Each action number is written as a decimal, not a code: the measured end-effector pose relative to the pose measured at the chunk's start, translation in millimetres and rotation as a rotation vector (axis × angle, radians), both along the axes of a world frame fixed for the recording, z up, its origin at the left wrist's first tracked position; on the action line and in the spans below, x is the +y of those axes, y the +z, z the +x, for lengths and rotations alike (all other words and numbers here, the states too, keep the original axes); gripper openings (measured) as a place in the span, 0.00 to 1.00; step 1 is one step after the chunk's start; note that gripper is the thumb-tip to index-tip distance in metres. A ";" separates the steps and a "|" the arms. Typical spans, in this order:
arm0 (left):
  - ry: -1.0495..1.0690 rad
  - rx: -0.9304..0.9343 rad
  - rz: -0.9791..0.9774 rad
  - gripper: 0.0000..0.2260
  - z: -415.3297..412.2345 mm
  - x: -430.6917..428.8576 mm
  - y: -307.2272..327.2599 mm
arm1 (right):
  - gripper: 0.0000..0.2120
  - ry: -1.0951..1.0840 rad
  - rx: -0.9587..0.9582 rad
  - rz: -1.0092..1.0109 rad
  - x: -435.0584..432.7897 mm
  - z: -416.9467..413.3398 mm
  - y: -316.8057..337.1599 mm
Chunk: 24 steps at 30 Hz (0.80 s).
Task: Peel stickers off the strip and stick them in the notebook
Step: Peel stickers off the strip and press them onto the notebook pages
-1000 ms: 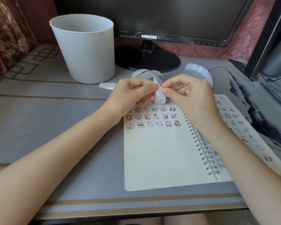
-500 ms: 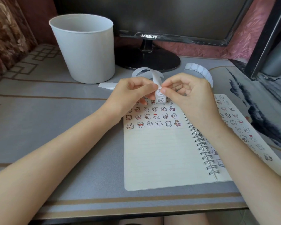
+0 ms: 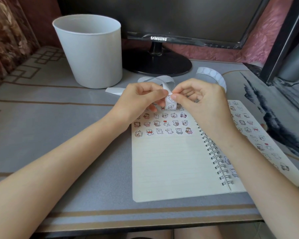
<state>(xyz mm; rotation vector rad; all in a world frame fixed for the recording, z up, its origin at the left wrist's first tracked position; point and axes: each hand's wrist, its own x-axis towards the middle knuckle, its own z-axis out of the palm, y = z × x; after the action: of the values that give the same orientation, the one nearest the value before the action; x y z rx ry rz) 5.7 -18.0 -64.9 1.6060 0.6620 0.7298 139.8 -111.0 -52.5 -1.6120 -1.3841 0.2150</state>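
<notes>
Peeling step under way, judging by the grip. Worktop [image 3: 59, 135] carries everything. Samsung monitor [image 3: 162, 14] stands at 12 o'clock and the white plastic bin [image 3: 91, 54] at 10 o'clock, both well apart from the work; the bin is probably there for spent backing.

Spiral notebook [image 3: 171, 161] lies open and flat at 5 o'clock, so a sticker can go straight down. Rows of small cartoon stickers fill the top of the left page; the lined part below is bare.

Left hand [image 3: 138, 99] and right hand [image 3: 200, 99] meet over the page's 12 o'clock edge, held low, which keeps the carry short.

Sticker strip [image 3: 209, 74] loops away behind the hands toward 1 o'clock. Its free end hangs down between the fingertips.

Left thumb and forefinger pinch the strip to steady it. Right thumb and forefinger pinch its edge, at the cartoon sticker [image 3: 169, 98]. Cannot tell whether that sticker has lifted.
</notes>
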 end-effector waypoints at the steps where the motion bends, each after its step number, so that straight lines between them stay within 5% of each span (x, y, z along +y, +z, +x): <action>1: 0.001 0.005 0.001 0.06 0.3 -0.2 -0.1 | 0.03 -0.002 0.001 -0.011 0.3 0.2 0.0; 8: 0.011 0.026 -0.020 0.06 1.2 -1.3 -1.1 | 0.02 -0.031 -0.065 -0.097 -1.4 1.0 -1.3; 17: 0.029 0.015 -0.139 0.07 -0.1 0.5 -0.3 | 0.03 -0.044 -0.538 0.051 -6.4 -3.9 2.9; 24: 0.046 0.036 -0.125 0.06 -2.5 0.8 -2.1 | 0.02 0.294 0.239 -0.273 -22.1 -31.5 26.0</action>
<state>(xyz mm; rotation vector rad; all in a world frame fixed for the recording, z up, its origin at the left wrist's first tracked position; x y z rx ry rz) 3.2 -17.2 -67.1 1.4969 0.7585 0.6809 108.3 -133.1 -26.5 -1.5329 -1.4440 0.7744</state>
